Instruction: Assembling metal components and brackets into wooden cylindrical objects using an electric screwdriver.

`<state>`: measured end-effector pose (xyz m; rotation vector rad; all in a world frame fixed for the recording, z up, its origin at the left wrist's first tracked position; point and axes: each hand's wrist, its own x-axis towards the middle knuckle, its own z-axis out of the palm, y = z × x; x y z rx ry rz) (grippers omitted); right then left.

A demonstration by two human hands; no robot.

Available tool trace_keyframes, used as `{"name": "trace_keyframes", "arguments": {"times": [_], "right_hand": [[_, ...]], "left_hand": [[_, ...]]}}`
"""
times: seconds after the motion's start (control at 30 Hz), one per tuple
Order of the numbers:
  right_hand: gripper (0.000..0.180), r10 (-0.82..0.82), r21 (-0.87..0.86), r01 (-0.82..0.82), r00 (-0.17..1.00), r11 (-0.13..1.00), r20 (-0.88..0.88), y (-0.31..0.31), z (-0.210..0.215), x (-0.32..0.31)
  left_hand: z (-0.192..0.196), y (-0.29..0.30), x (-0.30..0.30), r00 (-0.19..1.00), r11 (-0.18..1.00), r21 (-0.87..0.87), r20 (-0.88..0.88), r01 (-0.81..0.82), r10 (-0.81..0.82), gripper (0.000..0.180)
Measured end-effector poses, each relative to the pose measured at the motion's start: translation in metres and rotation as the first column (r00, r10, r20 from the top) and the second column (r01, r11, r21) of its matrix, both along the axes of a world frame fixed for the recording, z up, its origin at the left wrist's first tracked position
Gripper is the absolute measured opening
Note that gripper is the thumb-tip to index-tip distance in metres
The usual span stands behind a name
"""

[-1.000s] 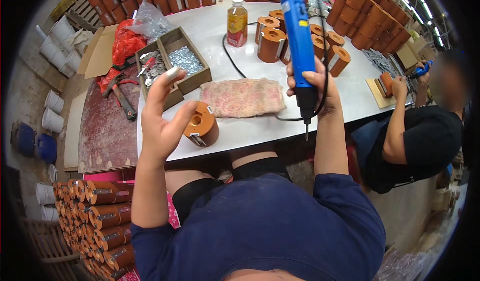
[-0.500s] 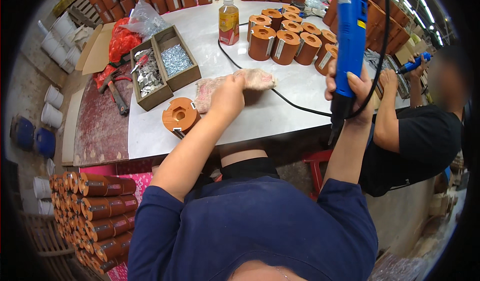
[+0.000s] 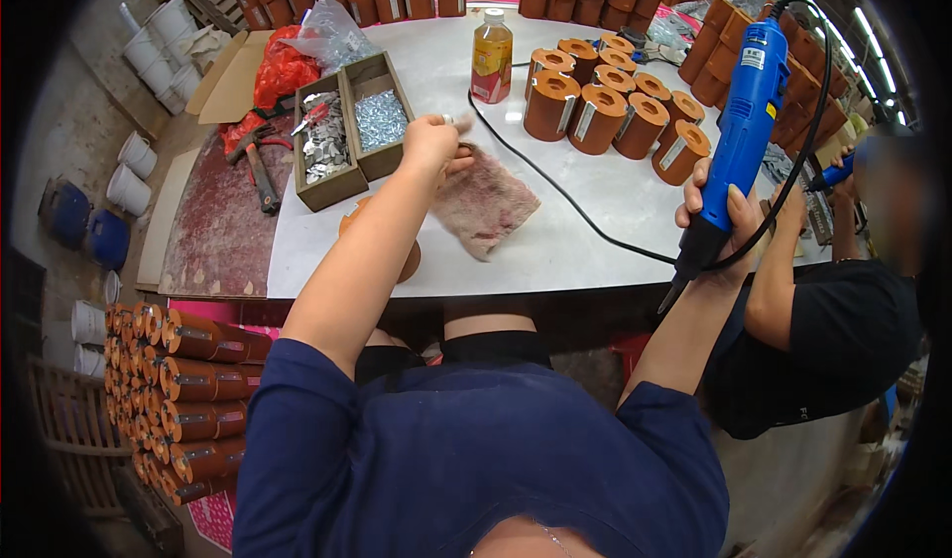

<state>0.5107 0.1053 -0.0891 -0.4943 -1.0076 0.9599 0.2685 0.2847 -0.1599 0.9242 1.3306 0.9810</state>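
My left hand (image 3: 432, 147) pinches the upper corner of a worn pinkish cloth (image 3: 488, 206), the rest of which spreads over the white tabletop. Under my left forearm a brown cylinder (image 3: 410, 262) is mostly hidden. My right hand (image 3: 722, 211) grips a blue electric screwdriver (image 3: 746, 112), bit pointing down, held up at the table's right front. Just beyond the left hand is a two-part wooden box (image 3: 332, 193), with small flat metal pieces (image 3: 325, 146) in one compartment and silvery screws (image 3: 381, 120) in the other.
Several brown cylinders (image 3: 598, 122) with metal strips stand beside a drink bottle (image 3: 491, 57). The black cord (image 3: 580, 216) crosses the tabletop. A hammer (image 3: 262, 179) lies left of the box. Cylinders are stacked at lower left (image 3: 203, 379). A co-worker (image 3: 818, 300) works at right.
My left hand has moved up toward the box, and the bunched cloth now lies spread out. The screwdriver has shifted slightly right and lower in my right hand. The view has shifted somewhat.
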Motion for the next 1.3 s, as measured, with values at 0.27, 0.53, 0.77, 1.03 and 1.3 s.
{"name": "trace_keyframes", "arguments": {"times": [0.27, 0.53, 0.77, 1.03, 1.3], "right_hand": [[0.041, 0.07, 0.022, -0.069, 0.997, 0.997, -0.044, 0.004, 0.004, -0.02], [0.047, 0.068, 0.003, -0.068, 0.997, 0.998, -0.046, -0.006, 0.008, -0.028], [0.051, 0.013, -0.057, -0.02, 0.993, 0.998, -0.121, -0.014, -0.006, -0.018], [0.04, 0.144, -0.052, -0.153, 0.98, 0.987, -0.138, -0.03, -0.025, 0.015], [0.036, 0.166, -0.047, -0.163, 0.984, 0.985, 0.058, -0.046, -0.025, 0.049]], "left_hand": [[-0.049, 0.016, 0.043, 0.313, 0.759, -0.213, -0.818, 0.616, -0.483, 0.052], [-0.012, 0.067, 0.025, 0.285, 0.696, -0.237, -0.788, 0.678, -0.546, 0.033], [0.063, 0.128, 0.043, 0.591, 0.811, 0.319, -0.805, 0.489, -0.04, 0.075], [0.024, 0.166, 0.071, 0.735, 0.843, 0.472, -0.663, 0.259, 0.145, 0.091], [-0.015, 0.182, 0.102, 0.8, 0.91, 0.383, -0.59, 0.161, 0.106, 0.099]]}}
